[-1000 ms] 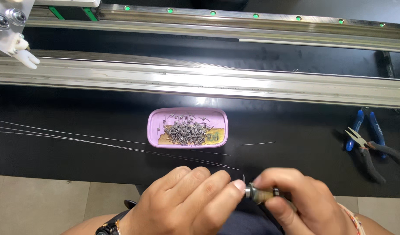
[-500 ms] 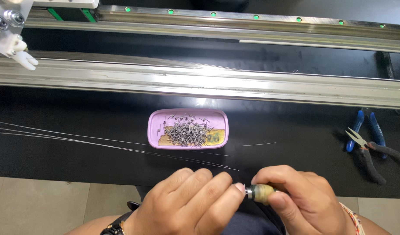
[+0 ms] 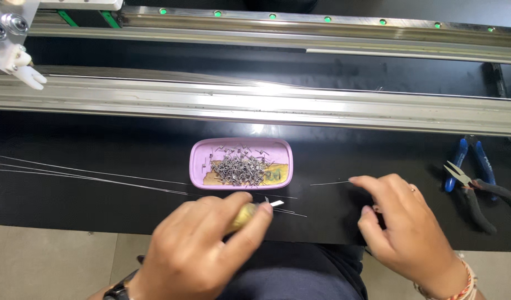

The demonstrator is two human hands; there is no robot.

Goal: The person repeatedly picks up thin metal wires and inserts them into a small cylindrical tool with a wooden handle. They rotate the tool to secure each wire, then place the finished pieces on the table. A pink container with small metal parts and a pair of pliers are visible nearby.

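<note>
The two hands, joined half a second ago in front of the shallow pink oval tray of small metal clips (image 3: 241, 164), have parted. The left hand (image 3: 202, 250) now alone grips the small yellow-handled tool (image 3: 250, 214) below the tray. The right hand (image 3: 402, 222), loosely open, fingertips a thin loose wire (image 3: 328, 183) right of the tray on the black bench (image 3: 100, 144).

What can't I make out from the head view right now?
- Tool in the left hand: only a yellowish handle and pale tip show; fingers cover the rest, and motion blurs it.
- Small metal pieces in the pink tray: too small to identify.
- Right hand: whether its fingertips actually pinch the thin wire is unclear.
- Both wrists: cut off by the bottom edge.
</note>
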